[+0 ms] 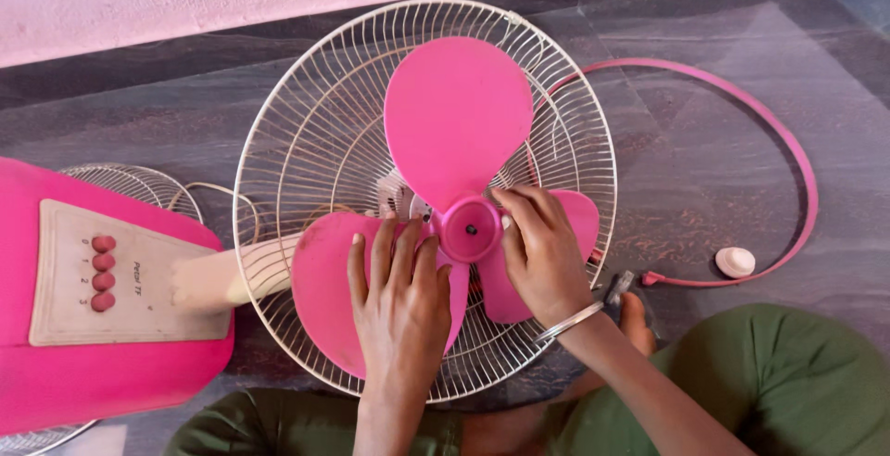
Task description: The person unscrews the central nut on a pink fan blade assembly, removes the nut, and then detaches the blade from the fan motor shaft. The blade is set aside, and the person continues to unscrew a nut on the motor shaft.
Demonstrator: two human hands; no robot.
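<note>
I have the pink fan blade lying in the white wire guard on the floor, just in front of my knees. My left hand lies flat on the lower left blade, fingers spread and pressing it down. My right hand curls over the right blade, its fingertips touching the edge of the round pink hub; it grips nothing that I can see. To do this well, I judge I should keep the left palm steady so the blade cannot spin, and work the hub squarely rather than at a slant. Both wrists are bent downward, forearms coming up from my lap. The pink fan base lies to my left, and the pink ring and white cap to my right.
</note>
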